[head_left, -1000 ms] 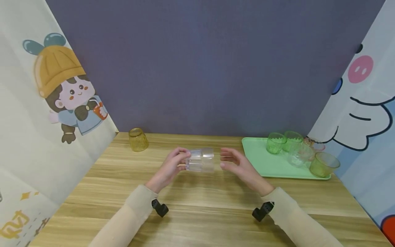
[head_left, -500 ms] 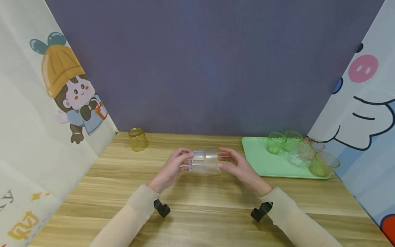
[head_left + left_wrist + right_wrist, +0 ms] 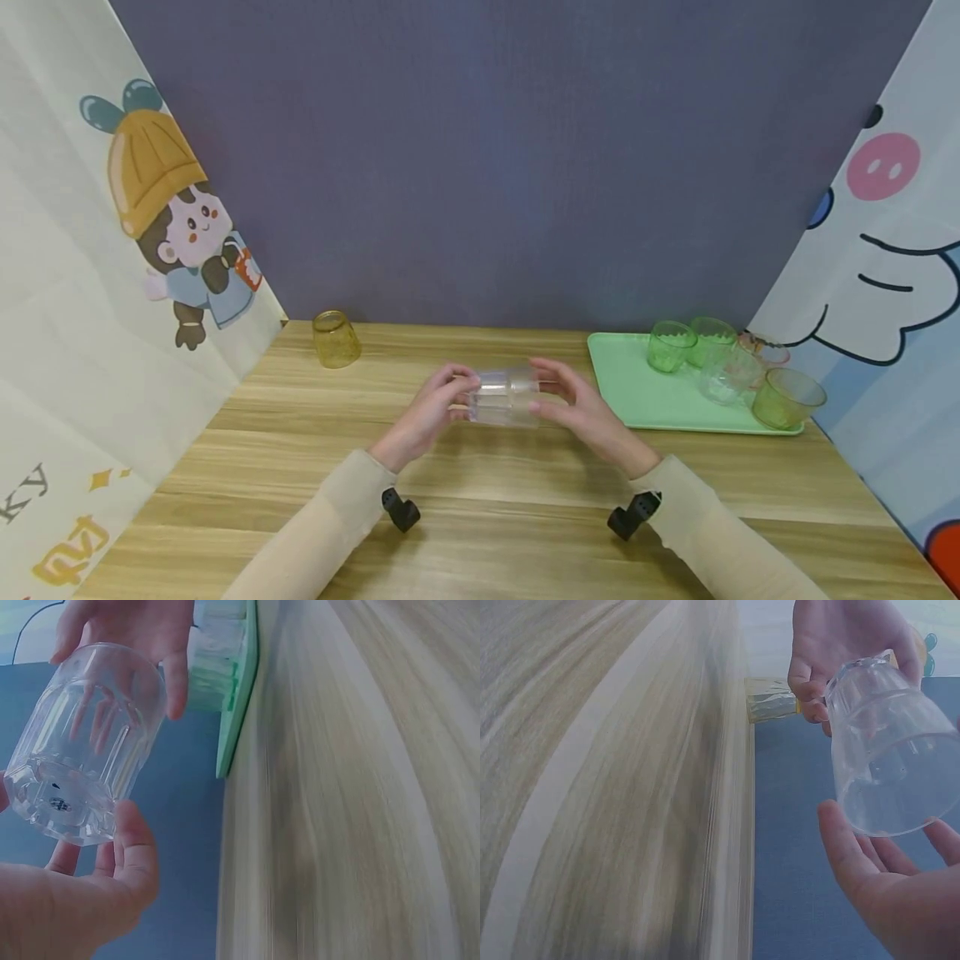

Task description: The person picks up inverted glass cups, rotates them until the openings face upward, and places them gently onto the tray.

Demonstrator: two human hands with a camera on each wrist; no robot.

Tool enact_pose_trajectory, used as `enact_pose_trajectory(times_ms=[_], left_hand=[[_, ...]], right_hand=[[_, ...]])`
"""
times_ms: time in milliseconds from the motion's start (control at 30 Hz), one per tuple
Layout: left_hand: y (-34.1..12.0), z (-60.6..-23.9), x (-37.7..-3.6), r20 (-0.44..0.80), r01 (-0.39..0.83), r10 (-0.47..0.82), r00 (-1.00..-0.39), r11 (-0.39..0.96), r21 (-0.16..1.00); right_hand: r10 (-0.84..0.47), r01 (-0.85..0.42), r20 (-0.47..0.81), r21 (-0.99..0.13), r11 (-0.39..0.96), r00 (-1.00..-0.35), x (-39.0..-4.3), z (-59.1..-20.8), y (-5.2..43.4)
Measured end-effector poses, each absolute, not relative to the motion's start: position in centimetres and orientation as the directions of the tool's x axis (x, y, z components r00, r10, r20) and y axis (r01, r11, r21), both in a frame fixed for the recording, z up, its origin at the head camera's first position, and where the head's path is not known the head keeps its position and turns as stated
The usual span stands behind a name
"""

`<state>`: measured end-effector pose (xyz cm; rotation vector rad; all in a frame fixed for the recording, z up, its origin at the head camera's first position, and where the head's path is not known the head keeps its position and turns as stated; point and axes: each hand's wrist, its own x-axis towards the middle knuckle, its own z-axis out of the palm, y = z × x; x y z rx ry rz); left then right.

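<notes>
A clear faceted glass (image 3: 498,398) lies sideways in the air above the table, its base to the left and its mouth to the right. My left hand (image 3: 431,408) holds it near the base, thumb on one side and fingers on the other. From the right, my right hand (image 3: 581,408) reaches around the rim with thumb and fingers spread and only slightly bent. A narrow gap shows beside one of its digits in the left wrist view. In the right wrist view, the open mouth of the glass (image 3: 889,761) faces the right palm, and nothing is seen inside.
A light green tray (image 3: 626,396) at the back right bears two green cups (image 3: 671,348), a clear cup (image 3: 727,377), a pinkish cup (image 3: 772,352) and a yellowish bowl-like cup (image 3: 787,400). An amber glass (image 3: 337,342) stands upside down at the back left of the wooden table (image 3: 480,517).
My left hand has carried the clear glass rightward, and its rim now sits between the thumb and fingers of my right hand. The right hand has shifted slightly left.
</notes>
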<state>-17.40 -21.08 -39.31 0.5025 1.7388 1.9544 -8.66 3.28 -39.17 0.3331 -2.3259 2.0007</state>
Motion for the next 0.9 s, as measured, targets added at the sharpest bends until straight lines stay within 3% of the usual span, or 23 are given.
enact_pose_trajectory(times_ms=[367, 600, 900], left_hand=[[-20.8, -39.4, -17.6, -0.057, -0.116, 0.602, -0.796, -0.059, 0.991], [-20.8, -39.4, -17.6, -0.073, -0.126, 0.613, -0.787, -0.044, 0.991], [-21.1, -39.5, -18.2, -0.014, 0.060, 0.591, -0.807, 0.105, 0.993]], right_hand=[[-0.089, -0.201, 0.190, -0.971, 0.129, -0.978, -8.8, -39.1, 3.5], [-0.076, -0.223, 0.212, -0.956, 0.193, -0.974, -8.9, -39.0, 3.8], [-0.078, -0.224, 0.210, -0.915, 0.334, -0.975, -8.9, -38.3, 4.7]])
